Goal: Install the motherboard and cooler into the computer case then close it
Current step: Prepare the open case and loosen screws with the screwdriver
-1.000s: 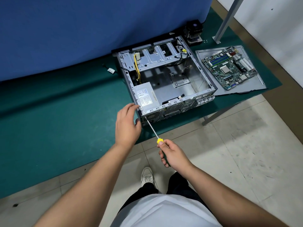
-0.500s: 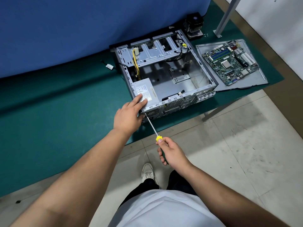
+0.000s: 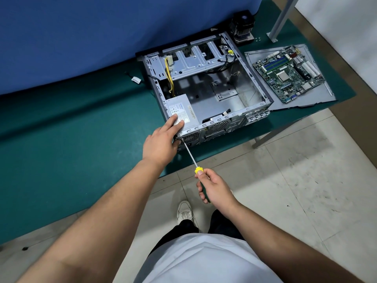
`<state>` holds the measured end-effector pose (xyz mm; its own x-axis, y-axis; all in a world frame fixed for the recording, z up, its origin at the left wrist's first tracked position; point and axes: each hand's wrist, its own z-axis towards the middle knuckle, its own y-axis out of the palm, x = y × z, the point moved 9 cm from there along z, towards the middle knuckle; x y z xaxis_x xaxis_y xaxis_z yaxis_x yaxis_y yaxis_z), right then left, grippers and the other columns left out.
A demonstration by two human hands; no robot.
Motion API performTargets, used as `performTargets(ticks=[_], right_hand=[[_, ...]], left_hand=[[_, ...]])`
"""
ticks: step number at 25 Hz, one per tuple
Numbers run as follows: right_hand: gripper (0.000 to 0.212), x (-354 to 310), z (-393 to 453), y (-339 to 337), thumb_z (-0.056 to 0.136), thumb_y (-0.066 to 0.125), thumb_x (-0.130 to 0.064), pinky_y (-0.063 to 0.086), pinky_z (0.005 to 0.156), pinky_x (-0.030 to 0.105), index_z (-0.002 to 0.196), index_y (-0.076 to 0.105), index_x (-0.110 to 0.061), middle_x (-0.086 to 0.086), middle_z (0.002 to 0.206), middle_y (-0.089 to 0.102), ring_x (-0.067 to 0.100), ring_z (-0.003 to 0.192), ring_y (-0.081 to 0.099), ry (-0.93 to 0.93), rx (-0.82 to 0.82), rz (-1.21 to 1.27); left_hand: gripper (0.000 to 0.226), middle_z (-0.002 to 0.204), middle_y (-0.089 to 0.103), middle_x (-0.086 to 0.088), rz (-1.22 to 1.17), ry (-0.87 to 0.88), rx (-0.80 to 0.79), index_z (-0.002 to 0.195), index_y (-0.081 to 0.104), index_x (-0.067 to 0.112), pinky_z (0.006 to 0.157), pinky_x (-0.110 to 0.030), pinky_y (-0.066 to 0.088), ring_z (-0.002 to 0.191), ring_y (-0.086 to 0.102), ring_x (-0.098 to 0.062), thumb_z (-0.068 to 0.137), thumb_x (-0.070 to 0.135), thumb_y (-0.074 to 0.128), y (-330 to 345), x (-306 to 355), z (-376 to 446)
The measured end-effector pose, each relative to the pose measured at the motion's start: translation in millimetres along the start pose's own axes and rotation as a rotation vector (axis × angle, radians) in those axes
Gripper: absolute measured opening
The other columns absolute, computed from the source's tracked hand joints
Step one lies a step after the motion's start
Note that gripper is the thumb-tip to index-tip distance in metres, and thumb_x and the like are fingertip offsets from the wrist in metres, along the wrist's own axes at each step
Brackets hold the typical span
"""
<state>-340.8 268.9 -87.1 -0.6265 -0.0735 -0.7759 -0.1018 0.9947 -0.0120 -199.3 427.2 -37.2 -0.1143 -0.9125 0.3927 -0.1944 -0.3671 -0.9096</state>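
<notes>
The right hand (image 3: 216, 188) has its fingers (image 3: 201, 194) wrapped round the screwdriver (image 3: 188, 154), tip at a rear corner screw of the computer case (image 3: 206, 88). The left hand (image 3: 163, 139) lies flat with straight fingers on the power supply (image 3: 183, 111), likely bracing it. The motherboard (image 3: 287, 72) and cooler (image 3: 243, 25) wait on the bench (image 3: 61, 139), uninstalled.

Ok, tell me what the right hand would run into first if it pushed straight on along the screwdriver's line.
The right hand would likely drive the yellow-collared screwdriver into the open grey metal computer case, at its rear corner beside the left hand.
</notes>
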Motion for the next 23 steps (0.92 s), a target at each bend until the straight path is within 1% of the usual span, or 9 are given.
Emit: performTargets(ticks=[2, 4, 5, 7, 9, 11, 13, 18, 23], right_hand=[[0.029, 1, 1, 0, 0.108, 0.047, -0.031, 0.037, 0.043, 0.025, 0.108, 0.055, -0.003, -0.001, 0.066, 0.052, 0.012, 0.049, 0.046, 0.0, 0.002, 0.009], [0.029, 1, 3, 0, 0.108, 0.047, -0.032, 0.038, 0.044, 0.026, 0.108, 0.056, -0.004, -0.002, 0.065, 0.053, 0.013, 0.049, 0.047, 0.001, 0.003, 0.018], [0.029, 1, 3, 0, 0.108, 0.047, -0.032, 0.038, 0.044, 0.026, 0.107, 0.056, -0.005, -0.002, 0.065, 0.053, 0.013, 0.049, 0.047, 0.002, 0.003, 0.021], [0.027, 1, 5, 2, 0.108, 0.048, -0.032, 0.037, 0.043, 0.026, 0.105, 0.057, -0.007, -0.003, 0.064, 0.053, 0.013, 0.049, 0.047, 0.002, 0.001, 0.027], [0.025, 1, 6, 3, 0.108, 0.048, -0.032, 0.036, 0.043, 0.026, 0.104, 0.057, -0.009, -0.004, 0.063, 0.053, 0.013, 0.049, 0.046, 0.002, 0.002, 0.036], [0.025, 1, 7, 3, 0.108, 0.047, -0.032, 0.036, 0.043, 0.025, 0.103, 0.057, -0.009, -0.005, 0.062, 0.053, 0.013, 0.048, 0.046, -0.001, 0.003, 0.035], [0.025, 2, 7, 2, 0.108, 0.047, -0.031, 0.036, 0.042, 0.025, 0.104, 0.057, -0.009, -0.004, 0.062, 0.053, 0.013, 0.048, 0.046, -0.004, 0.003, 0.035], [0.023, 3, 7, 2, 0.108, 0.048, -0.03, 0.035, 0.042, 0.024, 0.101, 0.057, -0.01, -0.002, 0.063, 0.052, 0.014, 0.047, 0.045, -0.012, 0.005, 0.039], [0.022, 3, 9, 0, 0.108, 0.048, -0.031, 0.035, 0.042, 0.024, 0.101, 0.058, -0.012, -0.003, 0.062, 0.052, 0.013, 0.047, 0.045, -0.013, 0.012, 0.043]], left_hand=[[0.065, 0.167, 0.017, 0.025, -0.03, 0.013, -0.025, 0.153, 0.038, 0.043, 0.105, -0.05, 0.046, 0.138, 0.046, -0.025, 0.098, 0.022, 0.063, 3, 0, 0], [0.07, 0.167, 0.02, 0.022, -0.28, -0.017, -0.019, 0.154, 0.041, 0.038, 0.113, -0.05, 0.041, 0.144, 0.04, -0.024, 0.093, 0.009, 0.061, 4, 1, -4], [0.07, 0.166, 0.026, 0.017, -0.456, -0.066, 0.044, 0.152, 0.046, 0.032, 0.115, -0.05, 0.04, 0.143, 0.042, -0.026, 0.09, 0.001, 0.059, 2, 0, -8], [0.057, 0.149, 0.046, 0.001, -0.693, -0.252, 0.295, 0.137, 0.058, 0.018, 0.106, -0.045, 0.048, 0.122, 0.057, -0.023, 0.086, -0.007, 0.053, -3, -6, -25], [0.03, 0.113, 0.056, -0.002, -0.868, -0.538, 0.417, 0.113, 0.057, 0.014, 0.091, -0.042, 0.055, 0.092, 0.059, -0.017, 0.088, -0.005, 0.055, 10, -15, -45], [0.016, 0.092, 0.061, -0.004, -1.277, -0.799, 0.293, 0.102, 0.054, 0.012, 0.077, -0.037, 0.059, 0.081, 0.062, -0.02, 0.094, -0.001, 0.058, 47, -11, -53], [0.01, 0.085, 0.067, -0.008, -1.636, -0.912, 0.166, 0.101, 0.055, 0.009, 0.071, -0.031, 0.06, 0.075, 0.069, -0.019, 0.097, 0.001, 0.06, 69, 2, -53], [0.009, 0.089, 0.075, -0.015, -1.757, -0.988, 0.184, 0.1, 0.064, 0.0, 0.075, -0.032, 0.064, 0.082, 0.076, -0.024, 0.095, 0.006, 0.069, 72, 9, -46], [0.024, 0.097, 0.076, -0.021, -1.721, -1.012, 0.247, 0.118, 0.058, -0.007, 0.071, -0.035, 0.065, 0.084, 0.078, -0.028, 0.097, 0.001, 0.066, 73, 8, -45]])
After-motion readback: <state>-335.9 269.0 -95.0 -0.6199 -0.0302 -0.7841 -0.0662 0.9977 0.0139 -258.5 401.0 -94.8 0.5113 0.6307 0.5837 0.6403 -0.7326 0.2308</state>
